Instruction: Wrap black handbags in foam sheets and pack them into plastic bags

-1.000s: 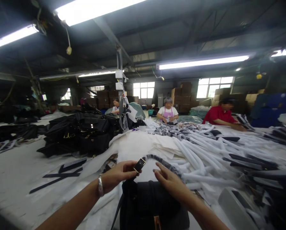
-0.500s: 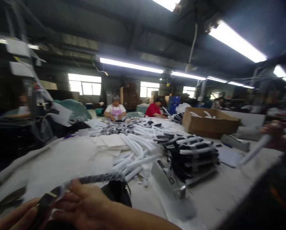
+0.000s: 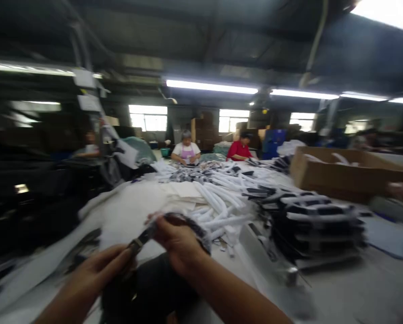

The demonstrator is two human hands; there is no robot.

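In the head view, a black strap [image 3: 144, 237] with a metal buckle runs between my hands. My left hand [image 3: 110, 266] is closed on its lower end by the buckle. Farther up, my right hand [image 3: 178, 243] grips the strap where it looks wrapped in clear plastic and curves over to the right. Below both hands hangs a dark bag-like body [image 3: 150, 285]; its lower part runs out of the frame, and whether the strap joins it is hard to see. Motion blur softens the details.
White tubes [image 3: 218, 202] and paper sheets [image 3: 184, 190] lie ahead. To the right are a grey metal tool [image 3: 269, 256], a stack of black-and-white bundles [image 3: 318, 225] and a cardboard box [image 3: 343, 175]. Two people [image 3: 186, 150] work across the table; a co-worker's hand shows at the right edge.
The view has swung left, so the scene sits farther right. Both my hands have come up and toward the middle with the strap, and the dark body now shows beneath them.
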